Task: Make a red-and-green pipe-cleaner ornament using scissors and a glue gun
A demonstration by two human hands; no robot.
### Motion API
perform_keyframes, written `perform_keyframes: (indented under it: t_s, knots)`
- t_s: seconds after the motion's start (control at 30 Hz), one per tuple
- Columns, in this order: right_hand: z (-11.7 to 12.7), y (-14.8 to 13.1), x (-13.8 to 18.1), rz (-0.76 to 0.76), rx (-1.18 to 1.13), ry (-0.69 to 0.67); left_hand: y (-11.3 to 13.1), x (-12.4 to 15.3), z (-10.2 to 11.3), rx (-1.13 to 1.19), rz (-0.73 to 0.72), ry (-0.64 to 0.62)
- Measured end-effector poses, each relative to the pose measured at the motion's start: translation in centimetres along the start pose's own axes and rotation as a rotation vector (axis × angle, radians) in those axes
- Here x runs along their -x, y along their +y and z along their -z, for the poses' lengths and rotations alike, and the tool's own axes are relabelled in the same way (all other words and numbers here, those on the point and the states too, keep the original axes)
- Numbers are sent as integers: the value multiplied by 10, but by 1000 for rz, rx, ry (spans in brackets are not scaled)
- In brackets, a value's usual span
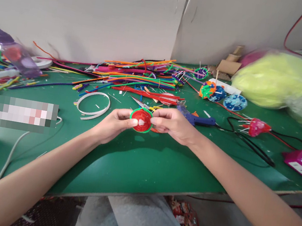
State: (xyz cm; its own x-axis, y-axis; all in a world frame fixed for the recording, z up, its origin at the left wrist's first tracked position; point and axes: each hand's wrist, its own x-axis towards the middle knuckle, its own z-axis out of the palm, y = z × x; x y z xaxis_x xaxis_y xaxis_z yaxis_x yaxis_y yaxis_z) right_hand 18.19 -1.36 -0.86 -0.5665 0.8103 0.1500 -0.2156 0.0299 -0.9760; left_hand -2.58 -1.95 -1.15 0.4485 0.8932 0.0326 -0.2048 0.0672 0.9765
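Both hands hold a small red disc (144, 115) with a bright green rim, which looks wound from pipe cleaners and has a whitish spot near its middle. My left hand (116, 124) grips its left side, thumb on the face. At the right edge, my right hand (172, 124) pinches with thumb and forefinger; the exact contact is partly hidden. The disc is raised over the green table (141, 169). Just behind it lie scissors (139, 102), partly covered. A blue glue gun (200, 120) rests beyond my right hand.
Bundles of coloured pipe cleaners (133, 79) lie along the wall. A coiled white strip (108, 106) is left of my hands. Blue decorated rounds (235, 102), a red spiky piece (258, 128), black cable (253, 143) and plastic bags (278, 78) occupy the right. A purple bottle (21, 56) leans at left.
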Motion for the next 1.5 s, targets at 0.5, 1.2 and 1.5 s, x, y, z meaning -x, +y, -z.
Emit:
perform_keyframes:
  t_s: [0.5, 1.2, 1.5]
  knots:
    - [0, 1, 0, -4, -6, 4, 1, 0, 0, -19, -10, -5]
    - [1, 1, 0, -5, -2, -4, 1, 0, 0, -22, -8, -3]
    - [0, 1, 0, -7, -11, 4, 1, 0, -1, -23, -5, 0]
